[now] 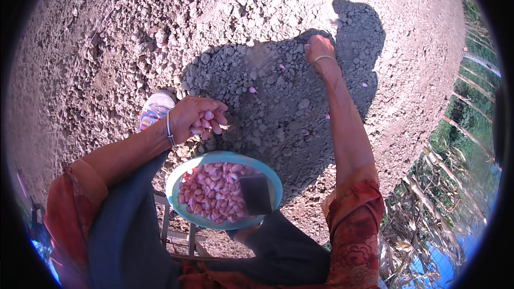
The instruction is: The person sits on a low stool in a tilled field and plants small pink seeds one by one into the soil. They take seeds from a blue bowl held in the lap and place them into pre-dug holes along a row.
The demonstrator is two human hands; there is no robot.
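Note:
Several pinkish garlic cloves (207, 119) lie in my left hand (194, 116), which is curled around them above the soil by my shoe. My right hand (320, 48) reaches far forward, with its fingertips down at the crumbly soil (261, 116). Its fingers are bunched, and whether they hold a clove is hidden. Between my legs sits a pale green plastic basin (277, 176) heaped with garlic cloves (215, 192). A dark rectangular thing (256, 195) covers the right part of the heap. Single cloves rest apart on the shaded soil, among them one clove (252, 90) and another clove (282, 66).
My left shoe (158, 106) stands on the soil left of the basin. Below the basin, bars of a metal frame (192, 239) show. Dry stalks (433, 204) and green plants border the plot at the right. A thin string (96, 32) crosses the clods at the left.

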